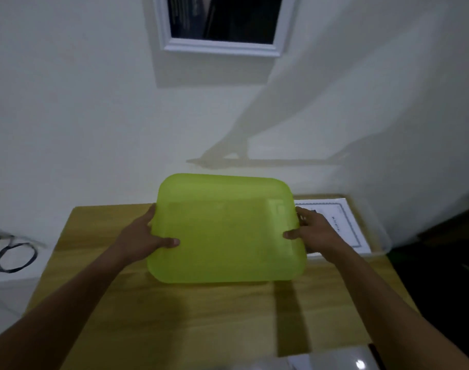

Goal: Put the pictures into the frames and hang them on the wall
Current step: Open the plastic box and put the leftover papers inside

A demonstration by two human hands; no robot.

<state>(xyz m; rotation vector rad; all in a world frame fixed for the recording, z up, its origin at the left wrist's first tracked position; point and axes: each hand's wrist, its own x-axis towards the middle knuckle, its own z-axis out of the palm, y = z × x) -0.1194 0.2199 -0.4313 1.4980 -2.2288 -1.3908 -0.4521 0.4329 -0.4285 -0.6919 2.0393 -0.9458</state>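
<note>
Far out to the left of my left hand point(145, 240) I see a black cable point(14, 256) looped on a pale surface beside the counter point(201, 316). My left hand grips the left edge of a green lid point(228, 231), thumb lying on top and the other fingers hidden underneath. The lid spans the gap between both hands and is tilted a little, its far edge higher. Above and beyond the hands, a white frame point(222, 22) with a dark picture inside hangs on the wall point(67, 102). My right hand point(312, 233) grips the right edge of the lid, thumb on top, fingers curled round the rim. Just beyond and to the right of that hand, a printed picture point(342, 225) with a thin border lies flat in a clear box point(380, 236) on the counter. Below my right forearm, at the near edge, sits a glossy sheet point(334, 359); I cannot tell what it is
</note>
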